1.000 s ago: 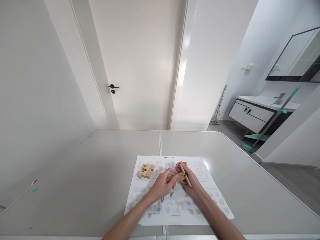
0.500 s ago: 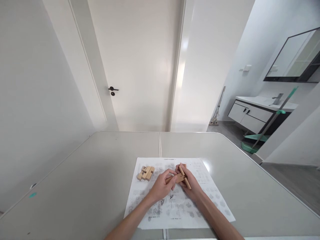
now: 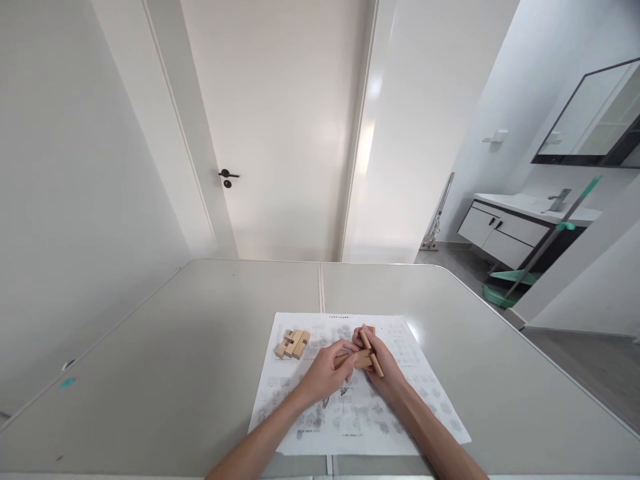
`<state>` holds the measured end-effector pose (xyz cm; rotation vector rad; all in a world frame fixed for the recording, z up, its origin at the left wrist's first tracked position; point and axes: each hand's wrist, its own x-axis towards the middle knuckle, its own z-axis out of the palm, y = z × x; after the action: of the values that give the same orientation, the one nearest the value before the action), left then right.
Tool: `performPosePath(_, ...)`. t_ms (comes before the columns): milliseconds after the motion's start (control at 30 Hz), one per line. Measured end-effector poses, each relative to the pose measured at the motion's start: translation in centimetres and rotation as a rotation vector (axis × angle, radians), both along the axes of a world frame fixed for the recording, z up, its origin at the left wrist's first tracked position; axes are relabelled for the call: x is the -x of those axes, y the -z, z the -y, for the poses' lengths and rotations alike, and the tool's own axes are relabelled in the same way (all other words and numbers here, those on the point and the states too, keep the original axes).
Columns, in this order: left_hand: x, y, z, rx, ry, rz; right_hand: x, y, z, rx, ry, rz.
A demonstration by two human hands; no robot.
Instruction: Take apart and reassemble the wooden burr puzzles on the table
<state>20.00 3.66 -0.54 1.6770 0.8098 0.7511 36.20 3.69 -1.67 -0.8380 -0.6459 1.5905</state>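
Observation:
Above a printed sheet of paper [image 3: 295,437], both hands hold notched wooden puzzle pieces together. My left hand [image 3: 327,370] pinches a flat brown wooden piece [image 3: 361,360] between thumb and fingers. My right hand [image 3: 384,363] is closed around a wooden stick [image 3: 377,365] that crosses the end of that piece. Another bit of brown wood [image 3: 371,329] shows behind the right fingers. Whether the pieces are locked together I cannot tell. Several lighter notched wooden blocks [image 3: 293,343] lie side by side on the paper's upper left, apart from both hands.
The paper lies on a grey table [image 3: 165,373] with a seam [image 3: 321,287] down its middle. Beyond the far edge stands a closed white door [image 3: 275,133]. On the right are a washbasin cabinet [image 3: 505,230], a green dustpan [image 3: 497,296] and a mop [image 3: 437,217].
The camera view has shifted slightly. Both hands keep their grip on the wooden pieces, and the blocks on the paper stay where they were.

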Motion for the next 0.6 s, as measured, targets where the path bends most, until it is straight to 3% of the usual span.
performPosePath(400, 0.04, 0.25, 0.25, -0.004, -0.022, -0.004, 0.06, 0.28, -0.05, -0.008, -0.002, 0.011)
performPosePath(600, -0.01, 0.41, 0.18, -0.029, -0.025, 0.017, -0.31, 0.81, -0.12, 0.008, -0.067, -0.041)
